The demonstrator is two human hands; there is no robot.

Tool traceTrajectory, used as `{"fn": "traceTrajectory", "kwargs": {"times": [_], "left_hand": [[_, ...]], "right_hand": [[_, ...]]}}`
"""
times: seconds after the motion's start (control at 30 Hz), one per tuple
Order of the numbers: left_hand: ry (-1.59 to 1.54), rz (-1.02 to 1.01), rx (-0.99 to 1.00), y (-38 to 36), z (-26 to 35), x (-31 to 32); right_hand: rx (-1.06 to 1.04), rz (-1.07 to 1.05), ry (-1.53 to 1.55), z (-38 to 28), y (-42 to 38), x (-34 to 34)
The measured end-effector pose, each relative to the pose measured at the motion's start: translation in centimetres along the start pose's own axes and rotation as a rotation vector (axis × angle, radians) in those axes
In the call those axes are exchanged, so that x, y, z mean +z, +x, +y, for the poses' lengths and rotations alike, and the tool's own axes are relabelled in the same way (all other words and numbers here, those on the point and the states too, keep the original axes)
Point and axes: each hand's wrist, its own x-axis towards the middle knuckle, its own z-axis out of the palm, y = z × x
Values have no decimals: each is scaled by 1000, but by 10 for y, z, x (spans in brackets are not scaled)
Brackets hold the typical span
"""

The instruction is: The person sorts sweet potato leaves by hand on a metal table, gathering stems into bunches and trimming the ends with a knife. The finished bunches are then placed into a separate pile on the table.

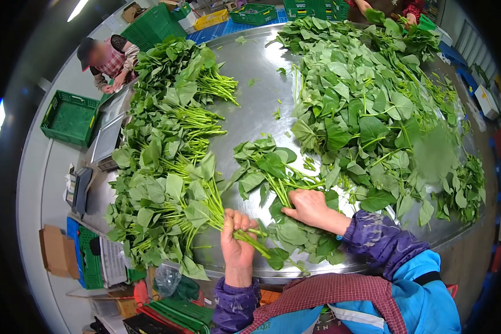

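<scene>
My left hand is closed around a bunch of long-stemmed leafy greens, near the front edge of the metal table. The stem ends point right, past my fingers, and the leaves lie to the upper left. My right hand is closed on the stems of a smaller cluster of leafy greens, its leaves fanning to the upper left. A few loose leaves lie under and in front of my right hand. The exact number of stems in each hand is hidden by the fingers.
Bundled greens form a long row on the left, stems facing inward. A large loose heap of greens covers the right side. One person stands at the far left, another's hands at the far right. A green crate is at left.
</scene>
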Motion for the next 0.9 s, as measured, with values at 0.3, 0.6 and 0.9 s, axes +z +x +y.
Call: {"fn": "traceTrajectory", "kwargs": {"times": [0.3, 0.6, 0.9], "left_hand": [[331, 288, 94, -2, -25, 6], [656, 218, 119, 1, -48, 27], [269, 344, 125, 10, -31, 4]], "right_hand": [[52, 96, 632, -16, -28, -49], [-263, 257, 186, -35, -51, -57], [-175, 191, 548, -23, -66, -66]]}}
